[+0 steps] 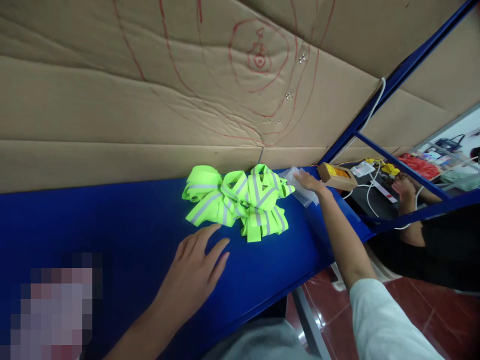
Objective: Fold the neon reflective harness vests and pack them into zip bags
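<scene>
Might skid those slick clear bags off the table, pressing with an open right hand, left hand flat, empty.

Left hand lies flat (fingers spread); right hand reaches out, seemingly open.

straps on table — bags right, box beyond

Even bright light, soft shadows, edges warped (lower-left corner pixelated).
</scene>
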Available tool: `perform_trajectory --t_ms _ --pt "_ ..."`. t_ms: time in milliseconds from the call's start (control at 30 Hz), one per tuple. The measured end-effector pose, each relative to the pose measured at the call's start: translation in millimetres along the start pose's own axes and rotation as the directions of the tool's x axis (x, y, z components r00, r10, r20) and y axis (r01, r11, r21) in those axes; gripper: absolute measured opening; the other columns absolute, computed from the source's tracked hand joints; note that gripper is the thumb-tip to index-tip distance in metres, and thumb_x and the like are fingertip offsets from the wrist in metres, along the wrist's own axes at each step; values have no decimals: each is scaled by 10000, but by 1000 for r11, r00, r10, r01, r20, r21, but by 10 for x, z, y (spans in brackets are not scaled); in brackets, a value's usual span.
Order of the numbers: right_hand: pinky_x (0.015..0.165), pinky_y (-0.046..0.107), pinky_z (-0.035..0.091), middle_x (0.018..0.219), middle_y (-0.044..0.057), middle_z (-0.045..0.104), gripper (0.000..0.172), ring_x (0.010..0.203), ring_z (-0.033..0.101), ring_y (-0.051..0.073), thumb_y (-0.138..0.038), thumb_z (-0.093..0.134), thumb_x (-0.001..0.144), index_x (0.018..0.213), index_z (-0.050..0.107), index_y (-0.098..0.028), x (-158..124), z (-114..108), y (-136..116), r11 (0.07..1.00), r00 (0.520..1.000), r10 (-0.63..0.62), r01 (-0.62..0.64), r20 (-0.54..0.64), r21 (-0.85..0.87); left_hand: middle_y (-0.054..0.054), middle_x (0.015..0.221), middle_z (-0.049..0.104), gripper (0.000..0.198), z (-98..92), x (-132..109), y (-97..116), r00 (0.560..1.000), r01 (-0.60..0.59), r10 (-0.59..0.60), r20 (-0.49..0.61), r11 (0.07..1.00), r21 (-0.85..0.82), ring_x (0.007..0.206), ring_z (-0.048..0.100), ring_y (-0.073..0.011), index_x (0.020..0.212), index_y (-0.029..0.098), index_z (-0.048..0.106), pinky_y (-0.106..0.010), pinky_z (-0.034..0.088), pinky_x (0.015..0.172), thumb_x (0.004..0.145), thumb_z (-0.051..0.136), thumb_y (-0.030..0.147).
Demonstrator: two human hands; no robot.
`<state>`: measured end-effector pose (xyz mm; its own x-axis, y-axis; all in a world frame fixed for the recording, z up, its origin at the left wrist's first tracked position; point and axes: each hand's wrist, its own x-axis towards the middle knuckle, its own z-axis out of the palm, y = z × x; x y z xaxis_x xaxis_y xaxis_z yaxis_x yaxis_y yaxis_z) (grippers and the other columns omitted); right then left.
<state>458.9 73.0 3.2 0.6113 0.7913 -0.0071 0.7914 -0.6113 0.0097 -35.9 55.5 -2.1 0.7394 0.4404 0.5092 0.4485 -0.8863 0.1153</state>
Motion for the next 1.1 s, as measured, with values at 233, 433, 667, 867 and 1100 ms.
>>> perform_trajectory --t_ms 233,433,667,867,1100 --pt "1231 682 186 1673 174 347 712 1573 278 341 -618 284 1038 1629 346 -225 -6 212 -260 988 992 -66 79 -106 129 -165 1395 577 252 21 12 -88 999 36 -36 -1 999 -11 1220 603 -344 1204 187 695 -508 530 951 1023 526 234" --pt "1236 676 151 1650 204 371 635 1563 282 309 -528 254 1072 1552 451 -162 -231 -16 -349 955 908 -88 194 -410 225 -162 1390 576 260 33 1 -63 998 57 -55 44 997 -46 1239 591 -334 1246 189 660 -508 530 961 1026 526 225" --pt "1021 407 525 1275 104 727 493 1179 684 237 -494 320 1095 1319 669 -228 -1061 -520 -864 687 727 -413 644 -549 337 -142 1351 625 272 51 22 -41 994 85 -77 83 992 -96 1213 629 -304 1270 188 645 -480 534 977 1032 520 229" --pt "1101 592 429 1498 178 564 441 1370 544 356 -374 610 1007 1414 601 -206 -1717 -364 -1360 483 449 -789 875 -419 30 -85 1180 708 227 18 71 -93 949 295 -315 12 876 -380 1104 680 -223 1202 207 666 -392 546 974 1044 518 274" --pt "1042 386 540 1307 122 696 234 1214 643 236 -149 554 1003 1159 728 -161 -2199 -86 -1578 67 84 -903 996 -421 54 -52 939 720 295 -268 267 -82 814 471 -578 53 605 -642 772 682 -148 1055 180 664 -262 554 673 1058 485 414"
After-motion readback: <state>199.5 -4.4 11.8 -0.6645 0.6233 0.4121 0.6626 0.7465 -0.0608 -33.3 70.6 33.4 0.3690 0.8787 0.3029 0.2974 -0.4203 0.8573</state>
